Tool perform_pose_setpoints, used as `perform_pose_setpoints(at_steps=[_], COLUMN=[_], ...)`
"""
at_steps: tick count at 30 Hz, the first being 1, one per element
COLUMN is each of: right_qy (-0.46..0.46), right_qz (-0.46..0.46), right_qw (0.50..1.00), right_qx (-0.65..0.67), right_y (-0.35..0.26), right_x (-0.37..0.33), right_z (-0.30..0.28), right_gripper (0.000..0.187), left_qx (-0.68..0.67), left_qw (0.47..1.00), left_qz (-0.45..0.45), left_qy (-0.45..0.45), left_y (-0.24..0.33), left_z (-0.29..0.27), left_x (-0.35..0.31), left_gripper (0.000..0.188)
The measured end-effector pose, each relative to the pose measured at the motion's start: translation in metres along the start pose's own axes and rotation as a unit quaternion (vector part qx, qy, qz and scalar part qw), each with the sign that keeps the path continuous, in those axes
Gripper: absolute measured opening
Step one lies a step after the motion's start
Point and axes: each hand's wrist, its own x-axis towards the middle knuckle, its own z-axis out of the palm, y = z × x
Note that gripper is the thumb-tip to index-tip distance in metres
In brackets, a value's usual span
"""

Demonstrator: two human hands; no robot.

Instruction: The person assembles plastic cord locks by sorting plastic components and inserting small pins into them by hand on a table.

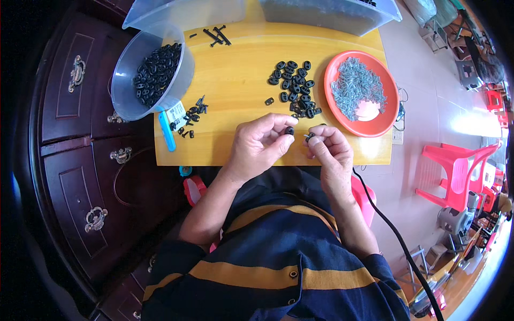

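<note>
Yellow table — bucket holds black clips.

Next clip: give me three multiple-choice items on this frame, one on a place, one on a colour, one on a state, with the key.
1. Where does the plate of small metal springs sit?
A. At the table's right end
B. Inside the grey tub
C. On the floor

2. What colour is the plate?
A. Blue
B. Orange-red
C. White

3. What is the left hand doing?
A. Lying flat and empty
B. Reaching into the tub
C. Pinching a small black piece

Key: 1 A, the plate rests on the yellow table at its right end, with the springs heaped in it. 2 B, its rim shows orange-red. 3 C, the left hand grips a small black piece between its fingertips, close to the right hand.
</note>
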Motion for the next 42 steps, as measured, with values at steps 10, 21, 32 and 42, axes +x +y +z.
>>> perform_pose_setpoints(at_steps=[10, 21, 32, 42], right_qy=[-0.013, -0.019, -0.024, -0.028], right_qz=[0.01, 0.019, 0.037, 0.047], right_qw=[1.0, 1.0, 0.999, 0.999], right_qx=[0.015, 0.004, 0.0, -0.008], right_y=[-0.001, -0.001, 0.0, -0.001], right_x=[0.0, 0.001, 0.0, 0.001], right_z=[0.004, 0.004, 0.002, 0.003], right_gripper=[0.016, 0.015, 0.015, 0.016], left_qx=[0.03, 0.091, 0.102, 0.097], left_qw=[0.998, 0.992, 0.991, 0.991], left_qz=[-0.02, 0.019, 0.039, 0.047], left_qy=[-0.058, -0.079, -0.084, -0.082], left_y=[0.003, 0.011, 0.009, 0.009], left_z=[-0.005, -0.006, -0.004, -0.006], left_x=[-0.001, 0.003, 0.005, 0.005], left_gripper=[0.031, 0.032, 0.032, 0.032])
